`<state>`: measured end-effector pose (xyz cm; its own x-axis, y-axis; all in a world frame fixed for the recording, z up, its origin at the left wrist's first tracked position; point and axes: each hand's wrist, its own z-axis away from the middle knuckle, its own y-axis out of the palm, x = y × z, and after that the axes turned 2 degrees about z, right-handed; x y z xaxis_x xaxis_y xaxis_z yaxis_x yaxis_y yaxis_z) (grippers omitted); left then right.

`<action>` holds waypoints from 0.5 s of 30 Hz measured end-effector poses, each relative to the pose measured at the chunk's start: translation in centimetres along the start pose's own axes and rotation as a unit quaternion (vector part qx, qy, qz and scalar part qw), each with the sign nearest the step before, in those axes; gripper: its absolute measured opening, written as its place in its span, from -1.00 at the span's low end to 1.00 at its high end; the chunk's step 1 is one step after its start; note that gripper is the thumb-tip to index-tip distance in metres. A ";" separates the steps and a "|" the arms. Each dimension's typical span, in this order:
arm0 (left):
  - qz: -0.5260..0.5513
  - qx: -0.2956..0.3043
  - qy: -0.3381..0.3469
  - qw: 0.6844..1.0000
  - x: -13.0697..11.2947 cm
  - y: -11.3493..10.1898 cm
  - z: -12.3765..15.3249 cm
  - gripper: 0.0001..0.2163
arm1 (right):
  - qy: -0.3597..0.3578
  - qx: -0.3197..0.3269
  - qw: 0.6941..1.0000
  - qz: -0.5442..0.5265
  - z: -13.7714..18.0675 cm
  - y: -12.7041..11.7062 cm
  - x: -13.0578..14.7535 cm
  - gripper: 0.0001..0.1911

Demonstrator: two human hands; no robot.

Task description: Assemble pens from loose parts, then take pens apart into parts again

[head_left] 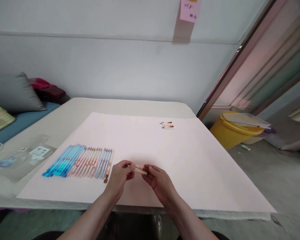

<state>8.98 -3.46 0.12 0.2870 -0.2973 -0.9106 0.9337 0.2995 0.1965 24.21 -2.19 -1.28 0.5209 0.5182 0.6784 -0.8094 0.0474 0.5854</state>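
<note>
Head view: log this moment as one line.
left hand: holding pen | right hand: holding pen | pen row: lying on sheet

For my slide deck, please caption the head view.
Left hand and right hand hold slim pen-like pieces over a pale sheet, near a row of coloured pens.

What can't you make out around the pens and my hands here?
All in the head view:
- Held pen: its ends are hidden by the left hand and right hand.
- White label on the clear bag: print too small.
- Pink note: top cut off by the upper edge.
- Grey pillow: cut off by the left edge.
</note>
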 end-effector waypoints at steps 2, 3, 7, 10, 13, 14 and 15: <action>0.010 -0.009 0.010 1.000 0.4 0.2 0.0 -0.77 | 0.001 0.005 0.999 -0.040 0.0 0.0 0.0 -0.77; 0.014 -0.011 0.013 1.000 0.5 0.3 0.1 -0.77 | 0.000 0.007 0.999 -0.054 -0.1 0.0 0.0 -0.79; 0.034 -0.008 0.004 0.999 0.7 0.5 0.0 -0.76 | 0.004 0.011 0.997 -0.082 -0.1 0.1 0.2 -0.82; 0.064 -0.017 -0.018 0.998 0.8 0.4 -0.1 -0.76 | 0.011 0.015 0.995 -0.094 -0.1 0.1 0.5 -0.83; 0.078 -0.023 -0.032 0.996 0.8 0.2 -0.2 -0.77 | 0.015 0.018 0.994 -0.105 -0.1 0.0 0.5 -0.87; 0.082 -0.023 -0.034 0.996 0.9 0.2 -0.3 -0.77 | 0.015 0.019 0.994 -0.105 -0.1 -0.1 0.5 -0.87; 0.085 -0.023 -0.035 0.995 0.9 0.2 -0.3 -0.77 | 0.013 0.021 0.994 -0.102 -0.1 -0.2 0.5 -0.85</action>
<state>9.36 -3.39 -0.77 0.4561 -0.3014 -0.8373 0.8598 0.3921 0.3272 24.56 -1.83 -1.12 0.6648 0.5242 0.5321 -0.6756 0.1181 0.7277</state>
